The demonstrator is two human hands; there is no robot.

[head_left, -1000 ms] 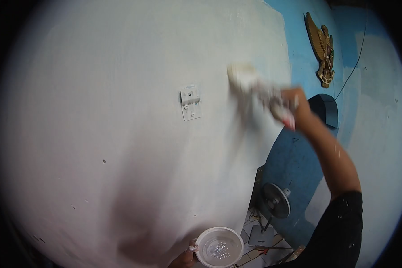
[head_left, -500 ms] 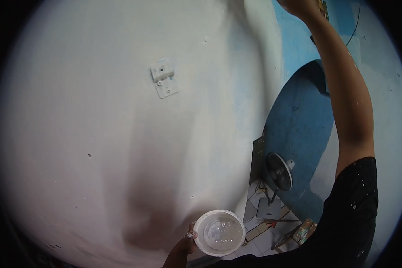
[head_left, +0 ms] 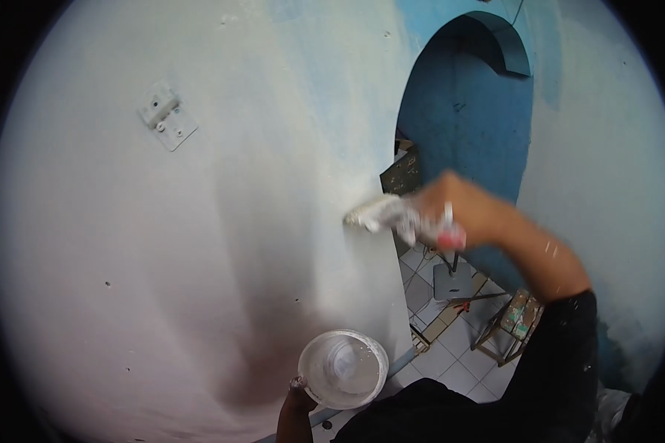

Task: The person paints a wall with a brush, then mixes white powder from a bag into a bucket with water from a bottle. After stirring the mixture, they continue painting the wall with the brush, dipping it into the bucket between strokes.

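My right hand [head_left: 462, 210], smeared by motion, is closed round a paintbrush [head_left: 373, 214] with pale, paint-coated bristles. The bristle end meets the whitish wall [head_left: 199, 221] close to its right edge. Low in the view, my left hand [head_left: 297, 395] grips the left side of a white plastic bucket [head_left: 314, 369]; a paint-smeared thumb shows at the rim. The bucket is tilted, with a little whitish, watery liquid inside. Faint blue shows through the pale coat on the upper wall.
A white bracket [head_left: 168, 118] is fixed on the wall at upper left. Beyond the wall's edge is an arched opening with a blue wall [head_left: 473, 125] behind it. A paint-spotted stool [head_left: 521, 314] and a grey fan base [head_left: 452, 282] stand on the tiled floor [head_left: 432, 362].
My right hand has come down from the top right to the wall's edge, bringing the paintbrush into view. The view has shifted right, and the bucket is tilted more.
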